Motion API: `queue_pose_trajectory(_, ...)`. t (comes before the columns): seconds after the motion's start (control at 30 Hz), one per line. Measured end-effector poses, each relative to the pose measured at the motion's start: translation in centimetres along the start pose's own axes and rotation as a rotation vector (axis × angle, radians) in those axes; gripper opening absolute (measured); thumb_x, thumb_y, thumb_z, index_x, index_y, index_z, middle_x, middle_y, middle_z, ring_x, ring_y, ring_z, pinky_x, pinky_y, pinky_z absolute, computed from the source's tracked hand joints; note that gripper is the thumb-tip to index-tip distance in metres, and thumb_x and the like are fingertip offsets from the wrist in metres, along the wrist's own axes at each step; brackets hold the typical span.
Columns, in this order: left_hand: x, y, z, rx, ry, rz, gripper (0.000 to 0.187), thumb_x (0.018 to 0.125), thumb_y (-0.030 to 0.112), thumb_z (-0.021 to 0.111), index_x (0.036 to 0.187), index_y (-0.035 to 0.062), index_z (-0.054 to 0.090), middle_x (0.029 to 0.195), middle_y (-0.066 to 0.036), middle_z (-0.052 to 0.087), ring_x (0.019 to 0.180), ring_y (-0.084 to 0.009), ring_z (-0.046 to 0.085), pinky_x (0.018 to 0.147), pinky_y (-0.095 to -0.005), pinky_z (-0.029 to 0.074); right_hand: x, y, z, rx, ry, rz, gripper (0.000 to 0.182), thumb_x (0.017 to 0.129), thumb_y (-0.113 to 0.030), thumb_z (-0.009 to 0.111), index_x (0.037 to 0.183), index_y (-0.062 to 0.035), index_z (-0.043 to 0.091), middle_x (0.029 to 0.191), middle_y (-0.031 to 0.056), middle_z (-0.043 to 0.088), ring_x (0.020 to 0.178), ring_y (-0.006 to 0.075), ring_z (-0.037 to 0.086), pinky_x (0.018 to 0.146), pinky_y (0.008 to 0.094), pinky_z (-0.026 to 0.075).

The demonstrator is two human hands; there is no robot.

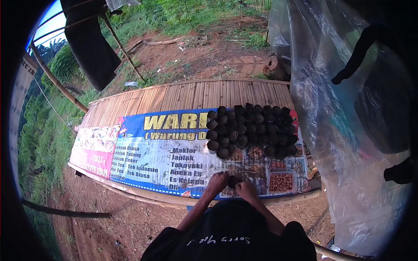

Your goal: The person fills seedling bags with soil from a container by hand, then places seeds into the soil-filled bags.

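A small black seedling bag point(234, 181) filled with dark soil stands on the printed banner, close to the front edge of the bamboo table. My left hand point(217, 182) is at its left side, fingers curled together near the rim; what they hold, if anything, is too small to make out. My right hand point(247, 189) is closed at the bag's right side, with its fingertips against the rim. To the right lies a shallow clear tray of reddish-brown seeds point(281, 182). Beyond my hands, several black seedling bags point(250, 126) stand packed in rows.
The bamboo-slat table point(183, 99) carries a blue and white menu banner point(148, 152). Clear plastic sheeting point(331, 130) hangs along the right side. Dark cloth point(89, 43) and bamboo poles point(61, 87) are at the upper left. Red soil and plants lie around the table.
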State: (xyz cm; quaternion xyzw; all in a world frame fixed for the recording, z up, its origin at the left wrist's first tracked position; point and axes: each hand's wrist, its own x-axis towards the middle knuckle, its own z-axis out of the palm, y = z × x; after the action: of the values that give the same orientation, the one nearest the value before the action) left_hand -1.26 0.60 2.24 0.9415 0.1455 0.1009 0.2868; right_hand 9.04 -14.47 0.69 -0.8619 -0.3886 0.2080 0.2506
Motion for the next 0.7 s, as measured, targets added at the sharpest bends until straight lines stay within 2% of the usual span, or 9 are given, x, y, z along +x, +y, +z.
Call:
queue_pose_trajectory(0.07,-0.5,1.3,0.1,0.031,0.151,-0.208,0.015,0.088,0.015,0.052,0.088,0.0000,0.053,0.074,-0.021,0.060,0.067,-0.0386,0.061,0.061,-0.0495,0.049,0.0,0.1,-0.4,-0.029,0.045,-0.015,0.035,0.085,-0.035,0.055,0.073,-0.0043,0.066,0.069,0.0204,0.063,0.069,0.0399,0.063,0.063,0.0488,0.051)
queue_pose_trajectory(0.13,-1.4,3.3,-0.6,0.003,0.164,-0.261,0.020,0.092,0.018,0.048,0.087,0.0001,0.056,0.073,-0.022,0.059,0.068,-0.0390,0.061,0.060,-0.0506,0.049,0.3,-0.2,-1.5,-0.068,0.104,-0.027,0.037,0.086,-0.036,0.054,0.072,-0.0045,0.065,0.067,0.0203,0.063,0.067,0.0398,0.063,0.061,0.0486,0.051)
queue_pose_trajectory(0.2,-2.3,3.2,0.4,-0.111,0.043,-0.422,0.037,0.092,0.035,0.051,0.086,-0.0012,0.056,0.076,-0.028,0.062,0.074,-0.0469,0.060,0.065,-0.0550,0.046,0.5,-0.9,-2.3,-0.063,0.214,-0.116,0.039,0.089,-0.039,0.052,0.074,-0.0055,0.063,0.065,0.0205,0.062,0.064,0.0397,0.062,0.058,0.0479,0.050)
queue_pose_trajectory(0.3,-2.6,3.1,1.6,-0.118,0.025,-0.517,0.040,0.092,0.039,0.051,0.086,-0.0006,0.056,0.074,-0.028,0.062,0.074,-0.0469,0.060,0.066,-0.0553,0.046,1.0,-0.9,-2.0,-0.207,0.170,-0.153,0.037,0.089,-0.041,0.052,0.082,-0.0069,0.065,0.065,0.0203,0.063,0.063,0.0398,0.062,0.057,0.0480,0.050)
queue_pose_trajectory(0.4,-2.9,2.5,2.3,-0.137,0.039,-0.485,0.037,0.092,0.037,0.052,0.087,0.0001,0.056,0.074,-0.027,0.062,0.072,-0.0473,0.060,0.065,-0.0558,0.046,1.7,-0.1,-0.6,-0.270,0.172,-0.188,0.034,0.088,-0.040,0.053,0.087,-0.0073,0.065,0.067,0.0199,0.063,0.063,0.0402,0.061,0.060,0.0485,0.049)
queue_pose_trajectory(0.5,-3.0,2.1,2.8,-0.131,0.059,-0.450,0.027,0.091,0.028,0.051,0.088,0.0008,0.054,0.075,-0.027,0.062,0.071,-0.0480,0.059,0.065,-0.0564,0.046,2.0,0.4,-0.3,-0.261,0.135,-0.228,0.031,0.087,-0.037,0.054,0.090,-0.0076,0.066,0.068,0.0205,0.064,0.065,0.0403,0.062,0.064,0.0498,0.049)
queue_pose_trajectory(0.57,-3.0,1.6,3.3,-0.087,0.056,-0.421,0.020,0.090,0.020,0.049,0.089,0.0007,0.051,0.076,-0.028,0.062,0.071,-0.0479,0.059,0.064,-0.0568,0.046,2.2,0.8,0.2,-0.258,0.146,-0.245,0.031,0.087,-0.036,0.054,0.089,-0.0072,0.066,0.068,0.0207,0.063,0.066,0.0404,0.062,0.065,0.0500,0.049)
queue_pose_trajectory(0.7,-2.7,1.1,2.7,-0.078,0.144,-0.314,0.017,0.089,0.017,0.049,0.090,0.0001,0.050,0.078,-0.028,0.060,0.073,-0.0474,0.059,0.063,-0.0565,0.045,2.0,0.4,-0.4,-0.257,0.140,-0.249,0.029,0.085,-0.033,0.055,0.088,-0.0058,0.065,0.069,0.0214,0.063,0.067,0.0409,0.062,0.066,0.0513,0.049)
